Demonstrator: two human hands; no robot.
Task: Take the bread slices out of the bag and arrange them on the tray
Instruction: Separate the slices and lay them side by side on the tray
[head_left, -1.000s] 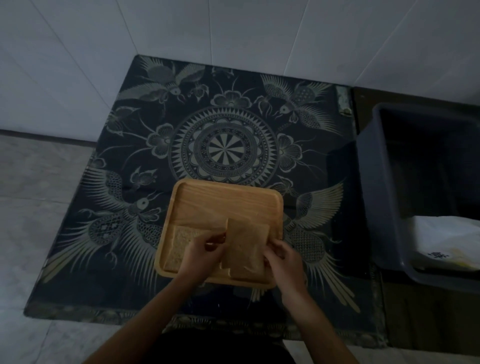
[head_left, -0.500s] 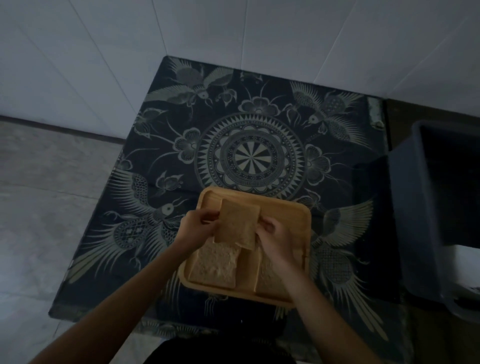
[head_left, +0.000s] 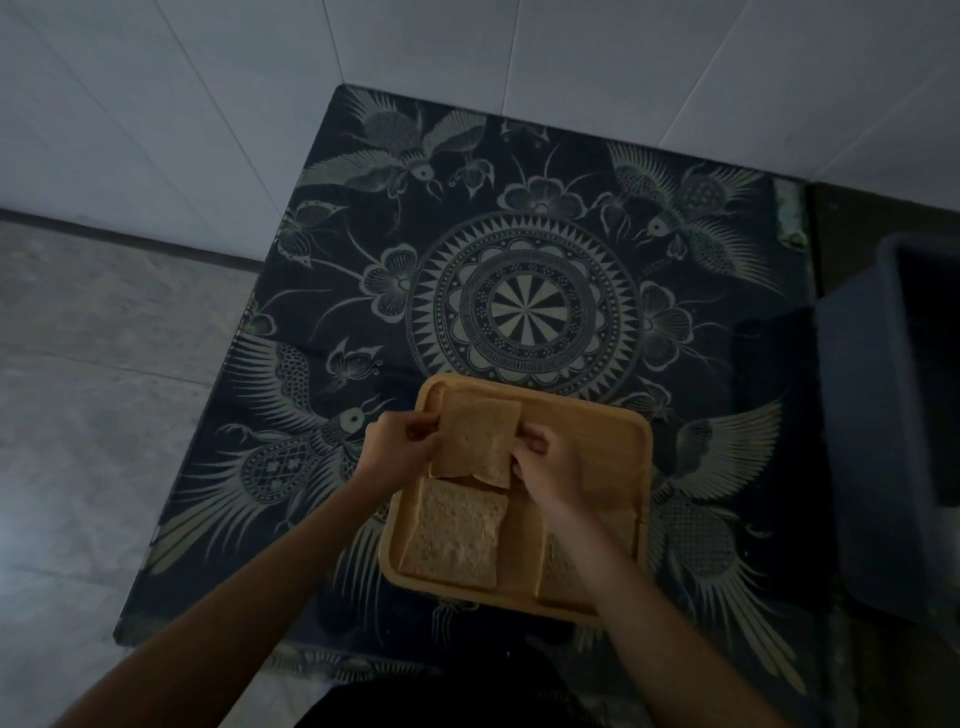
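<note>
Had my left hand (head_left: 397, 441) and right hand (head_left: 550, 460) both pinched shut on the same bread slice (head_left: 478, 441), one on each side edge, so that was my grip: fingers closed on the crust, slice in between. It sat over the far-left part of the wooden tray (head_left: 597, 415), and honestly it was so dim I couldn't tell whether it was already resting on the wood or still a hair above it.

Right below my grip, toward me, a second slice (head_left: 452, 535) lay flat in the tray's near-left corner, its top edge just about touching the one I was holding. Off to the right and nearer me than the grip, under my right forearm, there was a third slice (head_left: 566, 577), mostly hidden.

The tray was on the table (head_left: 519, 312) with the dark patterned cloth, and a grey bin (head_left: 883, 441) stood well off to the right of my right hand.
</note>
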